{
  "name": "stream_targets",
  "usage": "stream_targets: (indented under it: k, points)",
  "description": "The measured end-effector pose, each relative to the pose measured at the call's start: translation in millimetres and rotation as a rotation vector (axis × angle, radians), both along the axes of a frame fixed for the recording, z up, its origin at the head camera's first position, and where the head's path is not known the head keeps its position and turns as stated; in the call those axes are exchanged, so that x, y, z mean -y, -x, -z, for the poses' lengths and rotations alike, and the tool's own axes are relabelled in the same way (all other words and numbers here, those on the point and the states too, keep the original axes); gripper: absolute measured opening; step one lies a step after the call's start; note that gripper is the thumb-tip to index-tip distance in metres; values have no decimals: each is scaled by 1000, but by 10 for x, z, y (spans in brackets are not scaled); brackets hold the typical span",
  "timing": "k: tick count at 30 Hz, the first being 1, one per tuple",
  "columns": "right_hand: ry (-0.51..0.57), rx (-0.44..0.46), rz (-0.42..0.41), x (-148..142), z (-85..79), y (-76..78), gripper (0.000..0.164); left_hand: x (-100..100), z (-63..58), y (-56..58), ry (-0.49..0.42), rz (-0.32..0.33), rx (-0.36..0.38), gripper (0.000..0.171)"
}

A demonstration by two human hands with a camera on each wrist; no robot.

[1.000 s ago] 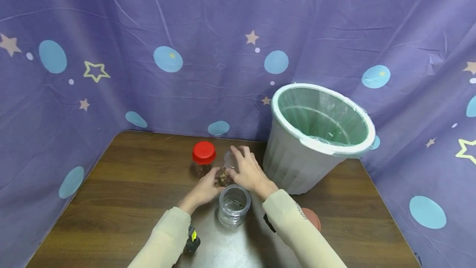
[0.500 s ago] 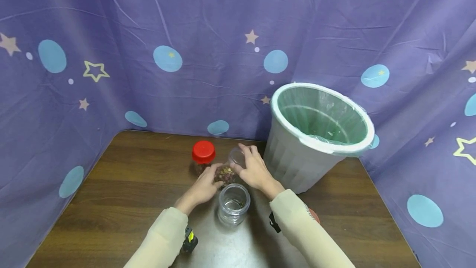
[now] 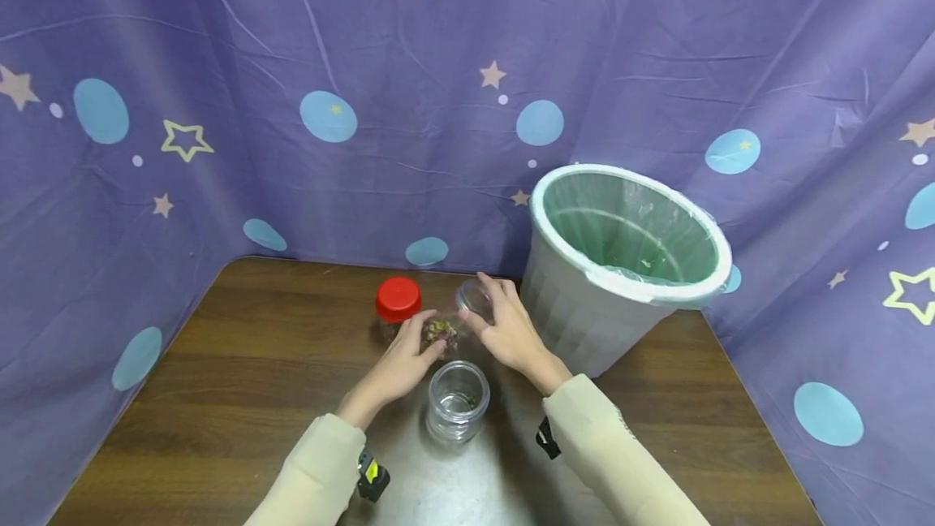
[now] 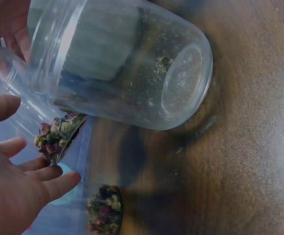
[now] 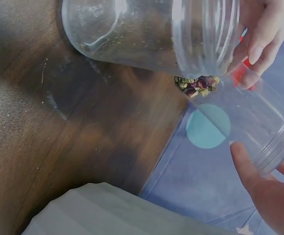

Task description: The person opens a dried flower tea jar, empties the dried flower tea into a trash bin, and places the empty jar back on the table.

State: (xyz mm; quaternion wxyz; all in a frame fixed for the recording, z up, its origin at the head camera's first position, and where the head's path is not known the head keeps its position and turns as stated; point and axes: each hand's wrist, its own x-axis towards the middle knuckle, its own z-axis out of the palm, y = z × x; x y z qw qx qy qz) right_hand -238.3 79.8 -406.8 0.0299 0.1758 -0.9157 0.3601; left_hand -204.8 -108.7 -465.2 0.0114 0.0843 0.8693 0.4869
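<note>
A clear jar of dried flower buds lies tilted in the air between both hands, its mouth toward the back right. My left hand holds its bottom end, fingers and thumb spread around it. At the rim end, my right hand grips the jar with the thumb on one side and fingers on the other. In the right wrist view the buds have gathered at the bottom end. Just in front of the hands, a second clear jar stands upright without a lid, a few scraps inside.
A red-lidded jar with dried buds stands behind my left hand. To the right rises a large pale bin with a clear liner. A patterned purple curtain hangs behind the wooden table.
The right hand has moved right and slightly back, taking the jar's mouth with it. The left hand shifted a little. An orange-red disc on the table is now hidden behind the right sleeve.
</note>
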Motion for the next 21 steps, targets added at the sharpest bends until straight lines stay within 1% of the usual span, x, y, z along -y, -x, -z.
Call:
stream_targets:
  k: [5,9,14,16,21]
  points:
    - [24,2,8,-46,-66,-22,71,-21,-66,-32,22,7,-16,64]
    - [47,9,29,-73,-123,-50,71,-38,-134,-58,42,13,-30,70]
    - [71,14,48,-106,-166,-84,70,-48,-217,-91,50,25,-33,77]
    - [88,27,57,-119,-184,-105,70,-48,-242,-105,56,29,-35,78]
    - [138,93,84,-155,-214,-167,69,-41,-279,-144,80,44,-58,83]
